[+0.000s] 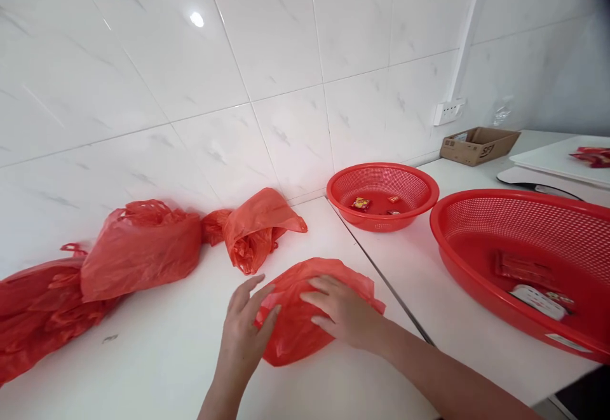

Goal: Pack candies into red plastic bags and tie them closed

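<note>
A thin red plastic bag [300, 331] lies on the white table in front of me. My left hand [245, 325] is at its left edge, fingers apart and holding nothing. Over the bag's upper right part rests my right hand [340, 312], its fingers spread across the plastic. Whether anything lies inside the bag cannot be made out. Just behind it sits a crumpled red plastic bag [257, 223] against the wall.
More filled red bags [143, 248] line the wall at left. To the right stand a small red basket [384, 222] and a large red basket [476, 280], each holding a few small packets. Beyond are a cardboard box [464, 151] and a white scale [562, 178]. A seam crosses the tabletop.
</note>
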